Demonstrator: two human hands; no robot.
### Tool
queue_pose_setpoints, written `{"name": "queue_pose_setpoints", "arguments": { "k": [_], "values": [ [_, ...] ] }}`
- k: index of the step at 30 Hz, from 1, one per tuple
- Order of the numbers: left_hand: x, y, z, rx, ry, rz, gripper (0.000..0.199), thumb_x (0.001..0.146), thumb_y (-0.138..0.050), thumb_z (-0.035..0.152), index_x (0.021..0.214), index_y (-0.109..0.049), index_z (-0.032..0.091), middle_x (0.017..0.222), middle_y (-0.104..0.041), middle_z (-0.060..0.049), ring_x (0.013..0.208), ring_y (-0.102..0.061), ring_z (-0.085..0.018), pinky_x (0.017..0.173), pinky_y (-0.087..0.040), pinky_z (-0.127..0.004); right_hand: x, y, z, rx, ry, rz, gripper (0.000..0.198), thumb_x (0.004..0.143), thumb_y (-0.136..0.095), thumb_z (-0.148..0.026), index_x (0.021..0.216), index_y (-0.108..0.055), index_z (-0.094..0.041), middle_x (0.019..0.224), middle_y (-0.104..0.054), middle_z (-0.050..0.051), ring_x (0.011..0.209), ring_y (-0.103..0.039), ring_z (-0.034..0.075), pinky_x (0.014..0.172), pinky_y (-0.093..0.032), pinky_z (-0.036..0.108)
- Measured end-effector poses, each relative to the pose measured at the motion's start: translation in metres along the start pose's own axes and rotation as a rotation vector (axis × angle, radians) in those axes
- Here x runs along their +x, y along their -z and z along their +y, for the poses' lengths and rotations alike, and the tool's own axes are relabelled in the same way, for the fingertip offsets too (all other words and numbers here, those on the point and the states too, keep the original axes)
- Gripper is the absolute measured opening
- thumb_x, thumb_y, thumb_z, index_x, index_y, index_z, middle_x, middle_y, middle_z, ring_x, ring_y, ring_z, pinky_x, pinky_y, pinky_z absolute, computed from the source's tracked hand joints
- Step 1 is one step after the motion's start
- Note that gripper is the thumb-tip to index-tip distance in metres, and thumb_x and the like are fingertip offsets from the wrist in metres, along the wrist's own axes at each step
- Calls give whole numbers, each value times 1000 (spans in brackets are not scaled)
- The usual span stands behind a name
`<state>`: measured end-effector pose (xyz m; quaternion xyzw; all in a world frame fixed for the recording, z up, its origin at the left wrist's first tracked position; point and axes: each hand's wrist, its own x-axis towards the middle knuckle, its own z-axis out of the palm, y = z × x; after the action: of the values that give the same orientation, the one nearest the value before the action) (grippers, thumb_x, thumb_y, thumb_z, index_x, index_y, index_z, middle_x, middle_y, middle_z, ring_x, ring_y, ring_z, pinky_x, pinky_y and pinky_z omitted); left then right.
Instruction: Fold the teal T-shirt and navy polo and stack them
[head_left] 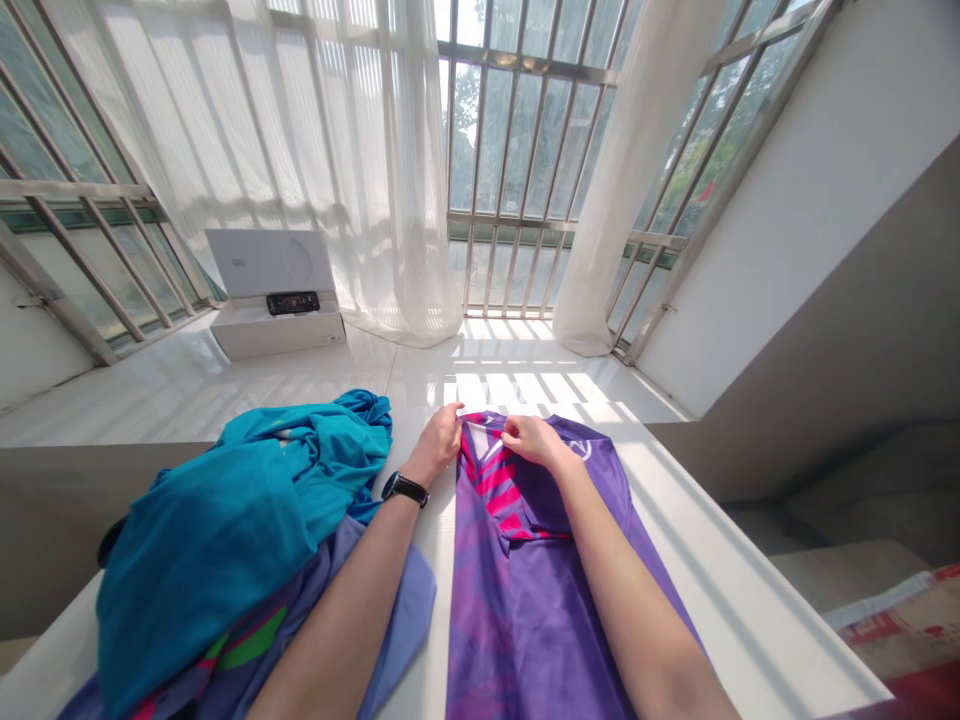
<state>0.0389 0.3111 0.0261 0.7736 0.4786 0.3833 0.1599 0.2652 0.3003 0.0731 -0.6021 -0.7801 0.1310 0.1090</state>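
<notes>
A purple sports shirt with pink stripes lies on the white table in front of me, one side folded over. At its upper left corner, my left hand pinches the cloth; a black watch is on that wrist. My right hand is closed on the shirt near the collar, a short way to the right. Both hands touch the far end of the shirt. Left of my left arm sits a heap of clothes, with a teal garment on top and a blue-violet one beneath.
A white open box with a dark phone-like device stands on the sill at the back left. Behind it hang white curtains and window bars. The table's right edge borders a shaded area with a red-and-beige bag.
</notes>
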Motion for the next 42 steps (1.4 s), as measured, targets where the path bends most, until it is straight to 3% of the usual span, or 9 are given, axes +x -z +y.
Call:
{"name": "queue_pose_setpoints", "arguments": {
  "k": [4, 8, 15, 25, 30, 33, 36, 42],
  "values": [
    [-1, 2, 0, 85, 76, 2, 41, 98, -44, 17, 138, -50, 13, 125, -64, -17, 116, -64, -25, 102, -50, -38, -2, 3, 1, -36, -53, 9, 14, 89, -59, -27, 83, -69, -20, 82, -74, 4, 75, -64, 17, 61, -34, 24],
    [-3, 7, 11, 198, 240, -140, 37, 100, -48, 27, 135, -53, 17, 107, -72, -11, 101, -70, -27, 88, -53, -35, -2, 2, -1, -61, -82, -14, 11, 86, -62, -27, 82, -70, -21, 81, -74, 5, 76, -64, 18, 61, -34, 25],
    [-6, 8, 25, 278, 240, -174, 31, 99, -52, 33, 128, -56, 24, 110, -74, -8, 101, -71, -25, 81, -49, -30, -4, 4, 0, -64, -86, -35, 13, 87, -61, -28, 85, -72, -21, 85, -76, 5, 79, -67, 19, 63, -36, 25],
    [-4, 14, 33, 334, 322, -274, 40, 100, -47, 39, 134, -53, 21, 95, -76, -9, 93, -73, -28, 75, -48, -31, 1, -7, -13, -52, -34, -19, 21, 93, -59, -37, 100, -73, -22, 99, -77, 5, 93, -70, 21, 72, -41, 25],
    [-4, 29, 39, 188, 388, -350, 36, 89, -58, 31, 122, -61, 16, 84, -76, -6, 77, -71, -22, 65, -45, -26, 1, -13, -15, -63, -46, -9, 19, 94, -56, -30, 98, -72, -22, 98, -77, 5, 91, -70, 21, 71, -40, 25],
    [-3, 31, 47, 204, 412, -367, 23, 82, -64, 34, 96, -70, 16, 73, -74, -6, 70, -69, -22, 60, -43, -26, 1, -14, -15, -68, -54, -6, 19, 93, -55, -30, 97, -71, -21, 96, -76, 6, 89, -69, 21, 70, -39, 26],
    [-3, 29, 51, 262, 409, -388, 20, 81, -63, 34, 71, -69, 18, 63, -69, -6, 68, -68, -23, 59, -40, -27, 1, -14, -15, -65, -59, -1, 19, 94, -55, -31, 100, -71, -21, 97, -76, 6, 90, -69, 22, 71, -39, 26],
    [-3, 26, 45, 248, 421, -377, 16, 79, -58, 25, 68, -69, 18, 60, -66, -4, 65, -65, -21, 58, -37, -26, 1, -9, -3, -31, -92, -1, 18, 94, -60, -35, 93, -71, -22, 91, -75, 5, 87, -68, 21, 69, -38, 25]
  ]
}}
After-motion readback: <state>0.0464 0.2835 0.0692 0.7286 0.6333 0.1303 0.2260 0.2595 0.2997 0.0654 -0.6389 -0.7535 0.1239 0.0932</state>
